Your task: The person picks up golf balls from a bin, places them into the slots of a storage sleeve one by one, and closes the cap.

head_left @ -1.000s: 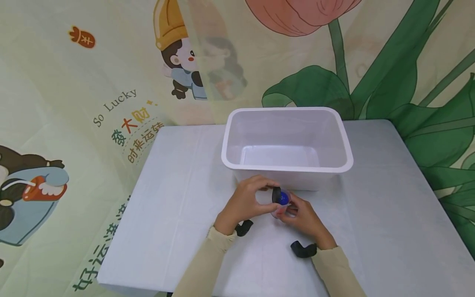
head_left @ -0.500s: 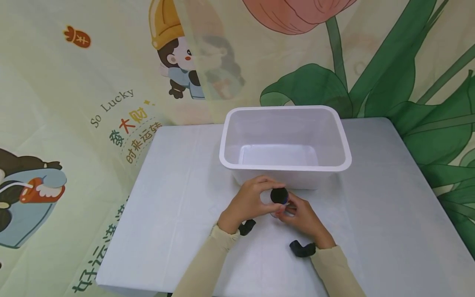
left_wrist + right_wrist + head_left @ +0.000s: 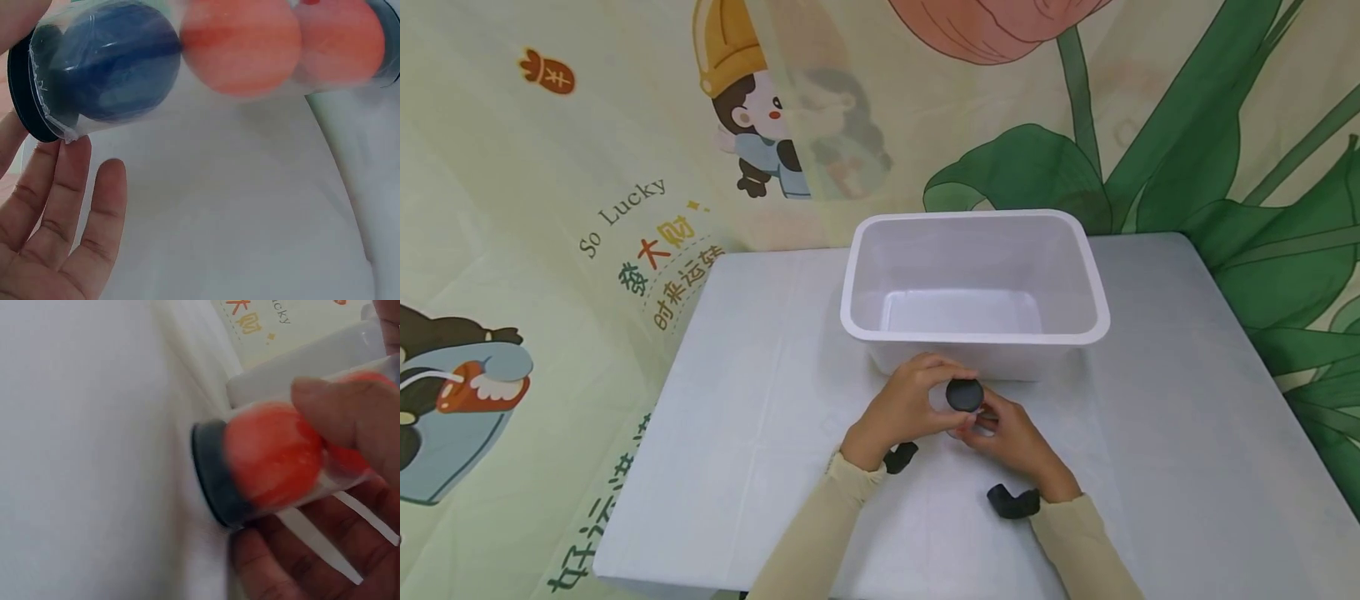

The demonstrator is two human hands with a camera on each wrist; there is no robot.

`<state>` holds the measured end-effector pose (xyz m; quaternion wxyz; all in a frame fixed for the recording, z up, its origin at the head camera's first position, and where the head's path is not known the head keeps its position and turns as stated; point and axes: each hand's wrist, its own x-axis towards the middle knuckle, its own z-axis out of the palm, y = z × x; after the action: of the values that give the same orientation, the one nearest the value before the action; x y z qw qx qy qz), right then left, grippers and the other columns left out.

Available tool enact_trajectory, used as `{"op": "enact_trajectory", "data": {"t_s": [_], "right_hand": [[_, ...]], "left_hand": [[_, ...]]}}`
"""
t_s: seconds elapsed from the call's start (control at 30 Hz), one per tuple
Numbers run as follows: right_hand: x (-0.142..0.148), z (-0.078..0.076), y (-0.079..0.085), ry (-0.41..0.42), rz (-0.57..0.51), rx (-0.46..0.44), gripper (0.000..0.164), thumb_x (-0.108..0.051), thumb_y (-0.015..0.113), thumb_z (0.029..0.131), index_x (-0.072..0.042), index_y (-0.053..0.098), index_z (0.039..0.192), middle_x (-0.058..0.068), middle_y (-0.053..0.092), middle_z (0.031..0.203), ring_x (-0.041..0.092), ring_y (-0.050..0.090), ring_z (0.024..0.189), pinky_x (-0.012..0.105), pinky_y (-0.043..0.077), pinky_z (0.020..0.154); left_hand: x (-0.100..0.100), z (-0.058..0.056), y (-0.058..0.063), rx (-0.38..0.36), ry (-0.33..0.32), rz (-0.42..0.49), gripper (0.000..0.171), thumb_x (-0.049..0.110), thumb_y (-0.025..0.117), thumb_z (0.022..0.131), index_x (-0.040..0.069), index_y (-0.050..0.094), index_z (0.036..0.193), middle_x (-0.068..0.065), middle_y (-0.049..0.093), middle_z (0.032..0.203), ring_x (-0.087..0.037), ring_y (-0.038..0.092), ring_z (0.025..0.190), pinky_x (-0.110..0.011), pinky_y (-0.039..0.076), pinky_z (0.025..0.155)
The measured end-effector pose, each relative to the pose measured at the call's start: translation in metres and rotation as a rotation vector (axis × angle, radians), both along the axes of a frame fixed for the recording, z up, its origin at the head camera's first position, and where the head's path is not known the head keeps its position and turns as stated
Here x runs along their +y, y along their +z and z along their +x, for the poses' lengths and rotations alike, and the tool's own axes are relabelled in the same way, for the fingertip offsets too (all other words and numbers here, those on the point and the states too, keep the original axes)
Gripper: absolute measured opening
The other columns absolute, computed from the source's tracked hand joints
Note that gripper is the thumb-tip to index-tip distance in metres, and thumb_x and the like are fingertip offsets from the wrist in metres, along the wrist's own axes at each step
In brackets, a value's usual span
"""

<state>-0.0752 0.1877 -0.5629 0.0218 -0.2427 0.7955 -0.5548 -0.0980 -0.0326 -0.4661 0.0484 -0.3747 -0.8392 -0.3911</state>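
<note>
A clear tube [image 3: 187, 94] holds a blue ball [image 3: 119, 62] and two orange balls [image 3: 244, 47]. Over its upper end, beside the blue ball, sits a black cap [image 3: 964, 395], which my left hand [image 3: 891, 408] pinches between thumb and fingers. The tube tilts towards me in the head view, so the cap hides most of it. Lower down, my right hand [image 3: 1018, 442] grips the tube, its thumb across the orange balls in the right wrist view. A second black cap [image 3: 215, 475] closes the lower end.
Just beyond the hands stands a white plastic tub [image 3: 973, 337] with nothing visible inside. It rests on a table covered in white cloth [image 3: 760, 417]. A printed curtain [image 3: 647, 125] hangs behind the table and along its left side.
The black cap has swung from edge-on beside the tube's mouth to flat over it, covering the blue ball. My left hand has shifted slightly right with it; the right hand stays put.
</note>
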Motion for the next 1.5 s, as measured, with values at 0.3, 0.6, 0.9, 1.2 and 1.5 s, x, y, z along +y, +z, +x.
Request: {"op": "enact_trajectory", "data": {"t_s": [0.3, 0.6, 0.9, 1.2, 1.5], "right_hand": [[0.017, 0.012, 0.046, -0.072, 0.156, 0.215, 0.049, 0.018, 0.07, 0.091, 0.007, 0.064, 0.138, 0.022, 0.071, 0.131, 0.043, 0.072, 0.116, 0.044, 0.064, 0.094], [0.001, 0.009, 0.066, -0.159, -0.044, 0.668, 0.039, -0.032, 0.064, 0.111, 0.0, 0.081, 0.099, 0.016, 0.078, 0.104, 0.034, 0.07, 0.109, 0.018, 0.046, 0.113], [-0.001, 0.017, 0.047, -0.203, -0.199, 0.648, 0.044, -0.034, 0.07, 0.107, -0.002, 0.077, 0.078, 0.016, 0.078, 0.087, 0.029, 0.068, 0.098, 0.022, 0.049, 0.106], [-0.009, 0.011, 0.023, -0.289, -0.258, 0.755, 0.047, -0.031, 0.069, 0.108, -0.001, 0.072, 0.073, 0.02, 0.075, 0.082, 0.033, 0.061, 0.082, 0.023, 0.047, 0.102], [-0.011, 0.035, 0.007, -0.361, -0.194, 0.685, 0.044, -0.035, 0.068, 0.108, 0.0, 0.077, 0.082, 0.021, 0.078, 0.093, 0.03, 0.064, 0.088, 0.012, 0.049, 0.096]], "left_hand": [[-0.008, 0.013, -0.013, 0.141, -0.008, 0.125, 0.05, 0.016, 0.098, 0.08, 0.004, 0.079, 0.124, -0.01, 0.074, 0.132, -0.026, 0.066, 0.127, -0.03, 0.053, 0.111], [-0.002, 0.016, -0.034, 0.478, -0.027, 0.251, 0.028, 0.0, 0.095, 0.074, 0.003, 0.085, 0.1, -0.009, 0.082, 0.105, -0.025, 0.077, 0.108, -0.032, 0.059, 0.102], [0.012, 0.029, -0.043, 0.413, -0.021, 0.272, 0.019, 0.002, 0.094, 0.075, 0.004, 0.084, 0.091, -0.005, 0.081, 0.095, -0.022, 0.077, 0.102, -0.029, 0.059, 0.099], [0.018, 0.026, -0.048, 0.368, -0.004, 0.229, 0.014, -0.001, 0.088, 0.076, 0.007, 0.077, 0.078, -0.002, 0.068, 0.086, -0.023, 0.072, 0.103, -0.026, 0.057, 0.1], [0.014, 0.05, -0.071, 0.159, 0.048, 0.391, 0.024, -0.007, 0.094, 0.075, 0.001, 0.085, 0.096, -0.011, 0.081, 0.105, -0.028, 0.077, 0.107, -0.032, 0.061, 0.099]]}}
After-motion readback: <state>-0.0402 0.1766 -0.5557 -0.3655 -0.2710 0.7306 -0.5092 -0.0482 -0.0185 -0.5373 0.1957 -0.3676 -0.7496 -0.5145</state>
